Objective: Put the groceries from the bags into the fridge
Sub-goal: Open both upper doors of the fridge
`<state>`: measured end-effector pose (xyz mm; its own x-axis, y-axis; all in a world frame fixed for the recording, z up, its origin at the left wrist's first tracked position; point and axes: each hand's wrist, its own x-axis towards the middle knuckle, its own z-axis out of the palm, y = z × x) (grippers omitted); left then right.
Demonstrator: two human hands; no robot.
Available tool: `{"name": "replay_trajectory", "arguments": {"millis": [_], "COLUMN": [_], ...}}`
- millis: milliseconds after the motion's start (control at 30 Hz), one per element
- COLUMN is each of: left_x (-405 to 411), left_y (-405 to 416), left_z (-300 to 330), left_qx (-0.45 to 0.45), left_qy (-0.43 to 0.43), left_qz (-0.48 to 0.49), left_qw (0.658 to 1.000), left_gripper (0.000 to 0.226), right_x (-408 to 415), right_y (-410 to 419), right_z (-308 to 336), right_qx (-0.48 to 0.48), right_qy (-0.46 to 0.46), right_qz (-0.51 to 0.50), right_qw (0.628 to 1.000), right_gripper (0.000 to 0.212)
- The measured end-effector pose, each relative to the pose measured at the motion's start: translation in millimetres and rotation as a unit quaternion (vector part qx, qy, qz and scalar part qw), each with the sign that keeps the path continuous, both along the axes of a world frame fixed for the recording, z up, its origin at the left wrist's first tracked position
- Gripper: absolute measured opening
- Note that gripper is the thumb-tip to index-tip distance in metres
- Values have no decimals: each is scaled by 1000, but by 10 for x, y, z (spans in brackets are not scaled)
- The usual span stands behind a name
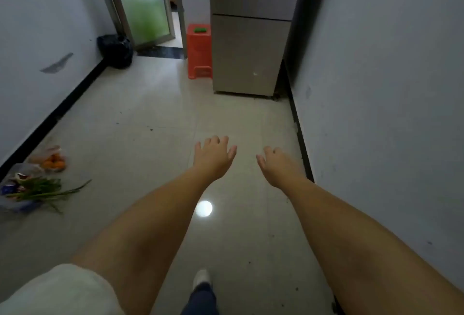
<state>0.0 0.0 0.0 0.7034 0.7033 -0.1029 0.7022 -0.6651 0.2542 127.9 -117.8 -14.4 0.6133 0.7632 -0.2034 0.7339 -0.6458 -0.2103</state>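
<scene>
Beige fridge (pixel 248 38) stands far ahead, both doors closed. Grocery bags (pixel 30 184) lie on the floor at near left, by the wall. Left hand (pixel 213 159) and right hand (pixel 278 166) reach forward, fingers loosely spread, holding nothing. Step: the start. Next, probably: open a door or fetch a bag.

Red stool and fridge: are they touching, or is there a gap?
Cannot tell. In the head view the red stool stands right beside the fridge, their edges meeting in the picture, but neither contact nor a gap shows plainly.

Home hallway, tiled floor (pixel 150 103), fridge (pixel 251 46), plastic stool (pixel 199 51), frosted door (pixel 145 5)
</scene>
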Motion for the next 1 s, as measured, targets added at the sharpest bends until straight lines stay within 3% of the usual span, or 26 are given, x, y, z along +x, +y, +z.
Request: {"name": "replay_trajectory", "arguments": {"millis": [233,533,700,1000], "left_x": [499,1567,2374,4098], "left_y": [1082,2924,3405,4278], "left_z": [-11,445,414,582], "left_qx": [21,31,-14,-7], "left_qy": [-11,-41,-52,-64], "left_qz": [16,9,-10,-23], "left_qw": [1000,999,999,998], "left_gripper": [51,51,50,50], "right_x": [557,1638,2349,4205], "right_y": [1119,2722,3123,3946], "right_z": [4,398,456,559], "right_qx": [1,19,-3,11], "right_qy": [-16,-23,-39,-74], "right_qz": [27,-9,-38,-51], "right_qw": [1000,1000,999,996], "right_gripper": [50,49,49,46]}}
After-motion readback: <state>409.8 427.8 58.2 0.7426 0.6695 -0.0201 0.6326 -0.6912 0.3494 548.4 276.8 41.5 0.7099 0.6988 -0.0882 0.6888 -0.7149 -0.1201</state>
